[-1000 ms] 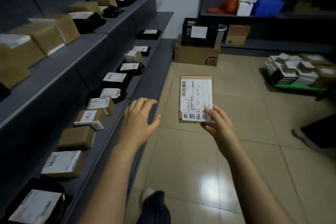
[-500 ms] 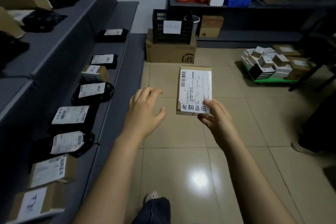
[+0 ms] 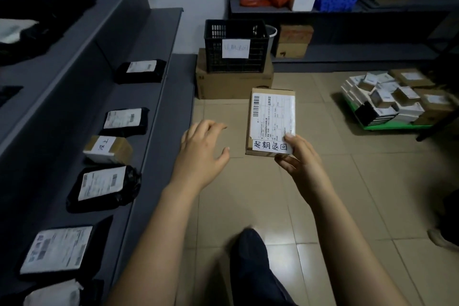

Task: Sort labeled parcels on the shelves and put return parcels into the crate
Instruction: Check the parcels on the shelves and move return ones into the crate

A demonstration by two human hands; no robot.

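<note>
both bare forearms are stretched forward from the bottom of the view. the left hand [image 3: 200,154] is held palm down with nothing in it, fingers spread and slightly curled, thumb pointed to the right. the right hand [image 3: 301,159] is raised a little further forward, closed in a pinch on the near right corner of a parcel [image 3: 272,119], thumb laid on top and the other fingers tucked beneath. the two hands are kept apart. a dark trouser leg [image 3: 250,263] is seen between the arms.
</note>
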